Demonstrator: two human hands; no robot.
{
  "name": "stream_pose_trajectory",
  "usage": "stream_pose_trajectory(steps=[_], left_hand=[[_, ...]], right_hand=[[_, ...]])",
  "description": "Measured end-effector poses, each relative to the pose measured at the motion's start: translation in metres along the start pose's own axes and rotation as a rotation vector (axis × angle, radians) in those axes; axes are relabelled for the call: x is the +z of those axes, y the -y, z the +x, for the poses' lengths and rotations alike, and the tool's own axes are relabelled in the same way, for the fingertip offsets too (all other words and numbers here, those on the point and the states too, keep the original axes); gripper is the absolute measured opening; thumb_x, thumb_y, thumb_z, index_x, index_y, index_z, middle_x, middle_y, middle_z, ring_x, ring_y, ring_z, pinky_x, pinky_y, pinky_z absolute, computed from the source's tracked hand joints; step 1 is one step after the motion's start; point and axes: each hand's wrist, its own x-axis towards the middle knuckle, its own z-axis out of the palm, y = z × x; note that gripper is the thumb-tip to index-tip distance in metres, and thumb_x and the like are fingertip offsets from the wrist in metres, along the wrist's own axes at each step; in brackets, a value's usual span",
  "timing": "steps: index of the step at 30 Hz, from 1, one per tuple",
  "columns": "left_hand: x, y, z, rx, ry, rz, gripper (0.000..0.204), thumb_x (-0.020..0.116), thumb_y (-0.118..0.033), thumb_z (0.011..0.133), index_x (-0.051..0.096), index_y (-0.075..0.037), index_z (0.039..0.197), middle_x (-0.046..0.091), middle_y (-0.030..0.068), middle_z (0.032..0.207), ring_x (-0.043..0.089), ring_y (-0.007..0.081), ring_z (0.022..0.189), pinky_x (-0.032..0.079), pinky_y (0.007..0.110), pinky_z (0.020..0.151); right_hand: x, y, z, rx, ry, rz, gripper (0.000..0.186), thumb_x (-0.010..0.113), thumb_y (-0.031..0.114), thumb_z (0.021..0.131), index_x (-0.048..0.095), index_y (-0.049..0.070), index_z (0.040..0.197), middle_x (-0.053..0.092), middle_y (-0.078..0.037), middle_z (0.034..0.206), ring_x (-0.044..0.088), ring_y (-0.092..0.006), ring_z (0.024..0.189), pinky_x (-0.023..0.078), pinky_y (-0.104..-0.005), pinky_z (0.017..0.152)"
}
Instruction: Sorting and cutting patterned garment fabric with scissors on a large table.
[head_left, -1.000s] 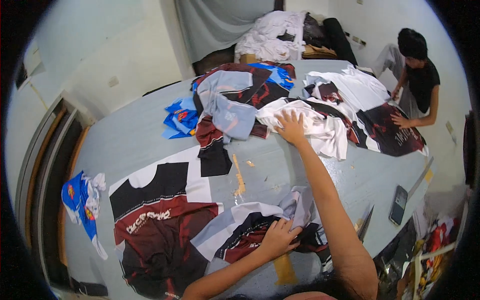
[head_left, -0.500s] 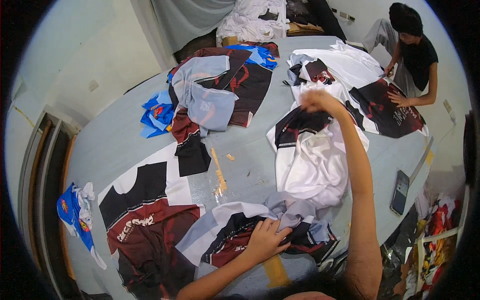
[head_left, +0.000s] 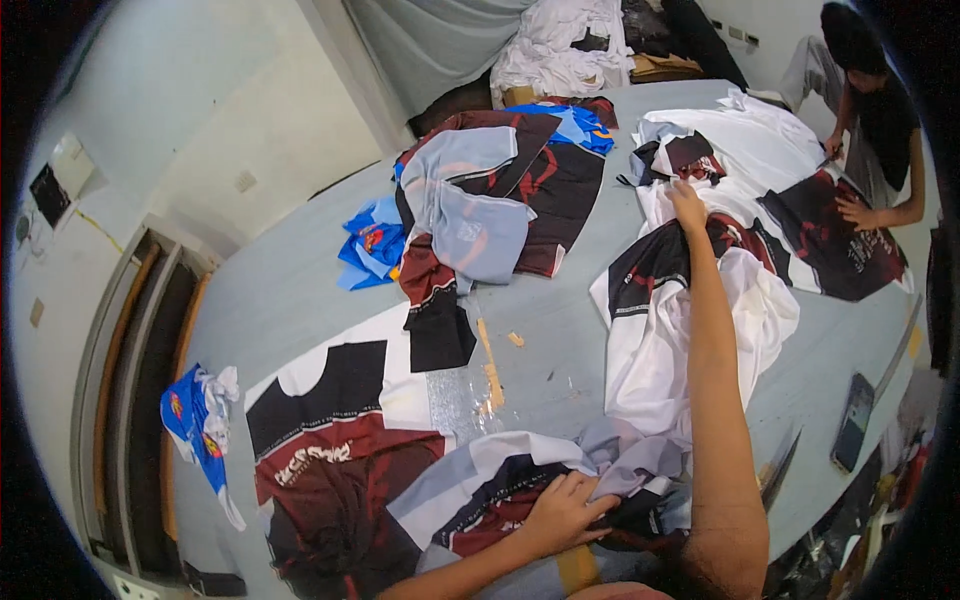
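My right hand [head_left: 688, 208] reaches across the table [head_left: 280, 290], fingers closed on white fabric [head_left: 745, 330] with black and maroon printed panels, beside a small maroon-and-black bundle [head_left: 690, 155]. My left hand [head_left: 568, 512], fingers bent, grips a crumpled grey, black and maroon cloth piece [head_left: 485, 480] near the front edge. At the left of it lies a printed jersey panel [head_left: 340, 510] in black and maroon on white. A pile of dark, light-blue and bright-blue garments [head_left: 480, 220] sits toward the middle back.
A co-worker [head_left: 870, 120] at the right handles a dark printed panel [head_left: 840, 250]. A phone [head_left: 852, 420] and long blades [head_left: 783, 460] lie on the right side. Blue-and-white fabric [head_left: 200, 420] sits at the left; fabric heaps [head_left: 545, 55] stand behind the table.
My right hand has reached farther back and closed on fabric. The white cloth has spread toward me, away from the dark pile. The camera view has shifted; my left hand stays on its cloth.
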Motion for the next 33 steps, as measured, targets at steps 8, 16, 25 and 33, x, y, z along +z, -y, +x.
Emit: stream_pose_trajectory(steps=[8,16,25,33], left_hand=[[-0.002,0.022,0.002,-0.053,-0.176,-0.105,0.041,0.072,-0.022,0.06,0.052,-0.014,0.096,0.047,0.0103,0.082,0.05,0.0296,0.079,0.041,0.038,0.067],[0.004,0.011,0.008,-0.13,-0.299,-0.275,0.08,0.072,-0.016,0.061,0.033,-0.008,0.13,0.048,0.0189,0.12,0.055,0.0319,0.094,0.045,0.038,0.08],[0.022,0.027,-0.002,-0.259,-0.486,-0.576,0.072,0.051,-0.012,0.082,0.008,-0.011,0.14,0.005,0.017,0.146,0.06,0.0345,0.088,0.052,0.035,0.065],[-0.049,-0.002,-0.019,0.029,0.194,-0.45,0.033,0.05,-0.002,0.072,0.058,-0.007,0.104,0.06,0.012,0.105,0.059,0.0291,0.094,0.045,0.036,0.08]], right_hand=[[-0.04,-0.012,-0.058,-0.063,-0.225,0.741,0.034,0.049,0.006,0.08,0.056,-0.005,0.112,0.058,-0.013,0.112,0.052,-0.0211,0.105,0.035,-0.0289,0.094],[-0.122,0.087,-0.142,-0.32,-0.032,0.832,0.024,0.048,0.005,0.088,0.058,-0.006,0.106,0.062,-0.009,0.101,0.054,-0.0117,0.089,0.041,-0.0204,0.078],[-0.298,0.217,-0.349,-1.185,2.021,0.748,0.022,0.054,0.011,0.085,0.058,0.0,0.103,0.059,-0.016,0.106,0.056,-0.0298,0.096,0.043,-0.0352,0.087],[-0.268,0.09,-0.274,-0.508,0.773,-0.378,0.096,0.079,0.029,0.055,0.03,0.025,0.137,0.017,-0.022,0.142,0.031,-0.0403,0.125,0.033,-0.0462,0.099]])
